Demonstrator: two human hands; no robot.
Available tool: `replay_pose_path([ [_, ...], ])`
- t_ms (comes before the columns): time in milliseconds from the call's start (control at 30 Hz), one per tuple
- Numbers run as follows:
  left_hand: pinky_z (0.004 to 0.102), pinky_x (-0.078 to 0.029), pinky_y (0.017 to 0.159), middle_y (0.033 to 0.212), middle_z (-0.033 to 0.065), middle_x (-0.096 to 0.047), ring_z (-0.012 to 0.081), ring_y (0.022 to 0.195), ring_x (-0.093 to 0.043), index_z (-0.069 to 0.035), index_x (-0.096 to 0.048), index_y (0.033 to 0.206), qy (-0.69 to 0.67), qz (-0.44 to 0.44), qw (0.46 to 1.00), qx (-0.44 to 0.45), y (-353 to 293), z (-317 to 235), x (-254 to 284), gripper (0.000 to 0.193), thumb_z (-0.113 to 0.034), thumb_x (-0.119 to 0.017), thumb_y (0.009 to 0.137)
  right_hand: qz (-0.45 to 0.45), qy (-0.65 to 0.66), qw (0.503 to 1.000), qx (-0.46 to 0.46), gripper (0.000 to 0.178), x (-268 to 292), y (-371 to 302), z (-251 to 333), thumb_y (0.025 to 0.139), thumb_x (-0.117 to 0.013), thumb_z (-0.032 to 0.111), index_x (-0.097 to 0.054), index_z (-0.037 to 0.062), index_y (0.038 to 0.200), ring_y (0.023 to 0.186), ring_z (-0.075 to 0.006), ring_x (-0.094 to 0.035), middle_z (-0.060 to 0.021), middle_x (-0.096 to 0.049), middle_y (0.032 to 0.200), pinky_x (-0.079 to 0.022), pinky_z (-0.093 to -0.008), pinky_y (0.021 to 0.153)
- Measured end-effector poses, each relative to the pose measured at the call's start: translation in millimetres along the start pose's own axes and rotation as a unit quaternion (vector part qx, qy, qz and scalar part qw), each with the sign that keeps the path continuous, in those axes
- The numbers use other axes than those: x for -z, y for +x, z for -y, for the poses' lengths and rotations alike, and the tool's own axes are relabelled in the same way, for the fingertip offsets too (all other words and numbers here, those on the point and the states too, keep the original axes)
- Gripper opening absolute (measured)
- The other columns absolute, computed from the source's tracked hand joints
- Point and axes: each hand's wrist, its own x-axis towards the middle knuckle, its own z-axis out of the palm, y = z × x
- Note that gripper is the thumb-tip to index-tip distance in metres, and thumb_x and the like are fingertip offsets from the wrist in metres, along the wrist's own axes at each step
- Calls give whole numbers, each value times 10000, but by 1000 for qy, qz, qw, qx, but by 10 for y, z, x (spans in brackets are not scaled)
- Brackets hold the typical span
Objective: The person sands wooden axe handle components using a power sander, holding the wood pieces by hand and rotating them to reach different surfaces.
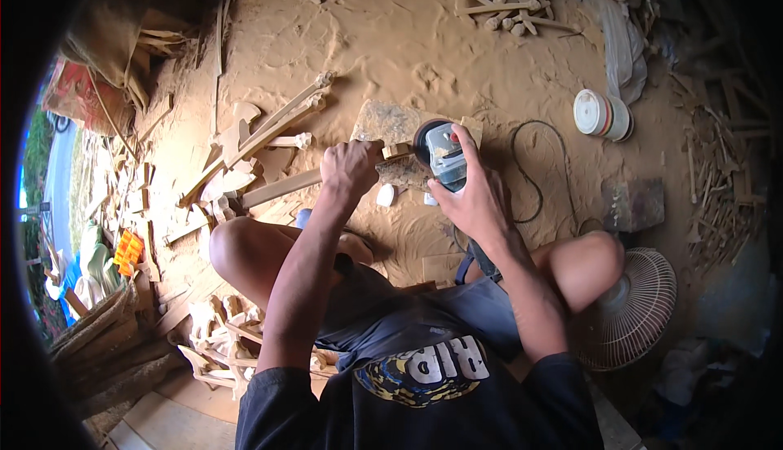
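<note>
Pale wooden bar (285, 186) clasped by the left hand (349, 166). Disc-fitted power tool (447, 156) gripped by the right hand (473, 197).

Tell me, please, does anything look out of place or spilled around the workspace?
Yes, possibly: the white container right of the power tool seems to lie on its side, as if tipped over. Tan dust also lies thick all around.

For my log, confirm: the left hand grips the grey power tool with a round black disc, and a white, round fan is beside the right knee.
Wrong hand: the head view shows the right hand gripping the grey power tool. The white, round fan is placed correctly.
</note>
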Motion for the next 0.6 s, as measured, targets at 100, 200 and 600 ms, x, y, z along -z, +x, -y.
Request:
replay_pose_path([
  [100,439,-580,879,1053,118,-786,307,1056,-753,-255,-768,1129,-17,-5,1000,-5,-30,-81,87,276,-160,-598,934,-20,5,999,30,897,50,6,-37,850,-794,180,-323,183,1614,1054,-486,-695,-286,-715,1172,-570,-511,884],
  [200,428,-582,877,1064,119,-786,302,1063,-752,-201,-781,1102,2,-5,1000,7,-40,-78,98,260,-158,-598,922,-7,-16,999,26,905,29,9,-44,851,-796,190,-313,193,1616,1045,-484,-697,-283,-723,1149,-570,-517,875],
  [600,424,-578,903,1082,136,-784,297,1084,-744,-166,-785,1081,19,1,1000,7,-52,-87,7,262,-156,-583,915,11,-18,1000,11,914,48,20,-11,842,-800,164,-309,164,1612,1037,-504,-683,-293,-691,1224,-566,-552,858],
])
